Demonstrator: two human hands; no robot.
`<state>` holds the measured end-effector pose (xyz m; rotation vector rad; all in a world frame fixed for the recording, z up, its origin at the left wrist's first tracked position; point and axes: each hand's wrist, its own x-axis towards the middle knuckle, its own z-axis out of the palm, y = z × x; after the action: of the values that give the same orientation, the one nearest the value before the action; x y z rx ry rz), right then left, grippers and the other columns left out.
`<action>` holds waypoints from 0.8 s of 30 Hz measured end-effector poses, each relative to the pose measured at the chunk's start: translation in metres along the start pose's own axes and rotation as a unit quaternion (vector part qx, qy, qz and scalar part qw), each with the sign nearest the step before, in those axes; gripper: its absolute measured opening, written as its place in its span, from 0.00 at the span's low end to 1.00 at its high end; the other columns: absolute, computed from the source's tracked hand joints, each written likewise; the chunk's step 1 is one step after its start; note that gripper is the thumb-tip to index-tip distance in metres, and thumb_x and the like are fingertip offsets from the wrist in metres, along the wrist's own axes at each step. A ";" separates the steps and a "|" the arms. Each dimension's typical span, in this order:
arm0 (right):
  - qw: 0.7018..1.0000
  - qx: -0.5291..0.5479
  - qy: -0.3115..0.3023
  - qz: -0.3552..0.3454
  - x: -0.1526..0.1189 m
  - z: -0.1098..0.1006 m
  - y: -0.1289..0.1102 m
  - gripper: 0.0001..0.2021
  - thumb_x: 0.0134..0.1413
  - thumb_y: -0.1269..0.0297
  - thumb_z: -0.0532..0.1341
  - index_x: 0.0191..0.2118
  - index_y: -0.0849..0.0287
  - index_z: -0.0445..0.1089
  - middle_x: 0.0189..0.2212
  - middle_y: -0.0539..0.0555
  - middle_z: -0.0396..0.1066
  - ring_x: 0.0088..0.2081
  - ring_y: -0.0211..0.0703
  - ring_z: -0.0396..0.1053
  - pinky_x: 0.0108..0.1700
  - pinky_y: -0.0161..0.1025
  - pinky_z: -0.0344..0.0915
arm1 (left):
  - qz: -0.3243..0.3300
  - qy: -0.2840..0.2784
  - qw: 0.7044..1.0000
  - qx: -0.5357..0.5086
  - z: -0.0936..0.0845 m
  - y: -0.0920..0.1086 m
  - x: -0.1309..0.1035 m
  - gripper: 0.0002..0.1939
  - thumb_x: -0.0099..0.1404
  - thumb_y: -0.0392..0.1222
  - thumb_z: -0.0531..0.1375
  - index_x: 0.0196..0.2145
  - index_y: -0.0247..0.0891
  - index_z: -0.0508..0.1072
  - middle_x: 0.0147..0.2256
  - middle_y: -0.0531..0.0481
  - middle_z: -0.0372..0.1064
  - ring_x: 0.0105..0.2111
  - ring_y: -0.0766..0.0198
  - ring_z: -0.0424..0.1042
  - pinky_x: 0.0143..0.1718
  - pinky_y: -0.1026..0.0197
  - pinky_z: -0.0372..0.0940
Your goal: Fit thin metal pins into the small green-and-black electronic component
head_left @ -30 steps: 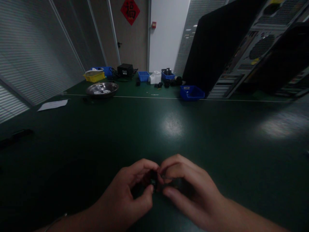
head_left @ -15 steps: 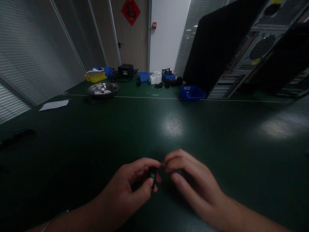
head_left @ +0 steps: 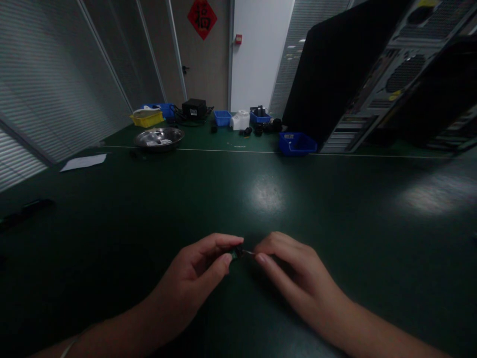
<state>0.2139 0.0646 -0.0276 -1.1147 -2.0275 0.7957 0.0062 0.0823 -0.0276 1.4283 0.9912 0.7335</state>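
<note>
Over the near middle of the green tabletop (head_left: 179,199), my left hand (head_left: 203,271) pinches a small black and green part (head_left: 235,253) between thumb and fingers; it looks like a little circuit board, though its exact kind is too small to tell. My right hand (head_left: 290,268) is closed, thumb against forefinger, on one end of a thin, pale, wire-like piece (head_left: 248,252). The other end of this piece meets the right side of the small part. Whether the two are joined cannot be made out.
At the back stand a metal bowl (head_left: 159,146), a yellow tray (head_left: 146,119), a black box (head_left: 194,108), a white device (head_left: 240,120) and a blue bin (head_left: 297,144). A computer tower (head_left: 328,69) rises at the right. Paper (head_left: 83,162) lies at the left.
My left hand has lifted slightly and turned the small part from upright to more sideways. My right fingers have shifted a little left, closing tighter on the thin piece.
</note>
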 end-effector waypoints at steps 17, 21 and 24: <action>0.998 -0.053 -0.024 0.018 0.000 0.002 0.001 0.11 0.63 0.65 0.53 0.33 0.59 0.70 0.27 0.52 0.67 0.29 0.37 0.65 0.30 0.33 0.61 | 0.079 0.011 0.988 0.134 0.002 -0.004 -0.002 0.12 0.63 0.36 0.58 0.44 0.43 0.74 0.40 0.49 0.72 0.39 0.62 0.71 0.40 0.63 0.66; 0.998 -0.058 -0.027 0.017 -0.001 0.002 0.000 0.11 0.63 0.65 0.53 0.33 0.59 0.70 0.28 0.52 0.67 0.29 0.37 0.64 0.31 0.34 0.62 | 0.160 0.031 0.967 0.195 0.000 -0.005 -0.003 0.14 0.62 0.33 0.58 0.44 0.44 0.74 0.45 0.49 0.70 0.46 0.59 0.69 0.49 0.60 0.64; 0.998 -0.060 -0.032 0.017 -0.001 0.002 -0.001 0.11 0.63 0.64 0.53 0.34 0.59 0.70 0.28 0.52 0.67 0.29 0.37 0.64 0.31 0.34 0.61 | 0.185 0.027 0.958 0.217 -0.001 -0.005 -0.004 0.14 0.63 0.32 0.57 0.45 0.44 0.73 0.44 0.48 0.71 0.45 0.60 0.70 0.48 0.60 0.65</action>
<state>0.2122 0.0630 -0.0285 -1.2077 -2.1377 0.7434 0.0025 0.0789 -0.0320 2.0218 0.9761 0.8626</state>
